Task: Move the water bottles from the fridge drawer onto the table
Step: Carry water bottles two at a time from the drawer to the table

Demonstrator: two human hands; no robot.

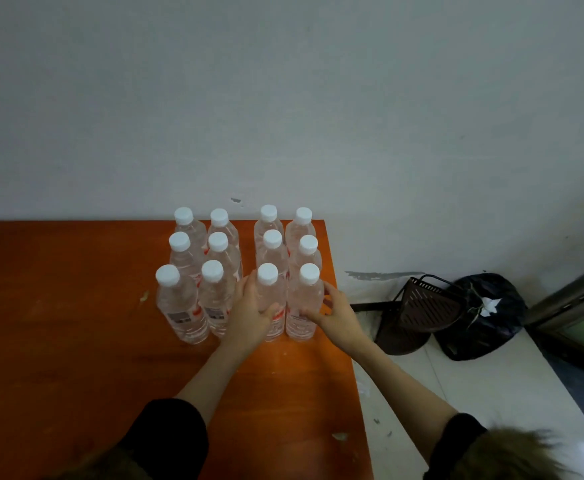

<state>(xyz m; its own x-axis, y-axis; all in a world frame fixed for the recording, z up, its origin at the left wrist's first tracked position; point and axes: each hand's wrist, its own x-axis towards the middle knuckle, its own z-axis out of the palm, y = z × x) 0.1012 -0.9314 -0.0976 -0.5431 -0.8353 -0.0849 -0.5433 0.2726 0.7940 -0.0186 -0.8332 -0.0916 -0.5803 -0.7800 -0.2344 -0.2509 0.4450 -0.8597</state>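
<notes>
Several clear water bottles with white caps stand upright in rows on the orange table (75,341), near its far right corner. My left hand (250,315) grips the front bottle of the third column (270,292), fingers curled round its body. My right hand (335,311) holds the front right bottle (304,299), thumb and fingers on its sides. Both bottles stand on the table, close together. The left pair of columns, with its front bottle (179,306), stands a small gap away. The fridge drawer is not in view.
A grey wall rises right behind the table. The table's right edge (349,341) runs just right of the bottles. On the pale floor beyond it stand a dark slatted bin (418,310) and a black rubbish bag (484,317). A door frame (574,306) shows at far right.
</notes>
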